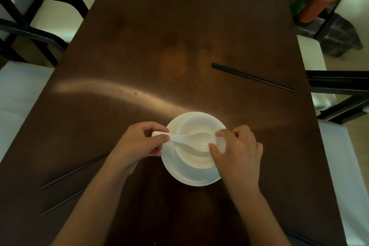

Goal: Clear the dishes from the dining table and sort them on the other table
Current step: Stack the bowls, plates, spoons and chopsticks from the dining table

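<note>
A white plate (191, 177) rests on the dark wooden dining table (179, 36), near its front edge. On the plate stands a white bowl (196, 158) with a white ceramic spoon (187, 138) lying across it, scoop inside the bowl and handle pointing left. My left hand (139, 144) pinches the spoon's handle end at the plate's left rim. My right hand (237, 152) grips the bowl's right rim with thumb and fingers. A pair of black chopsticks (252, 77) lies at the right of the table. Two more black chopsticks (71, 173) lie apart at the left front.
White-cushioned chairs with black frames stand along both sides of the table, such as the chair (18, 94) at left and the chair (343, 166) at right. A potted plant (313, 6) stands on the floor at the far right.
</note>
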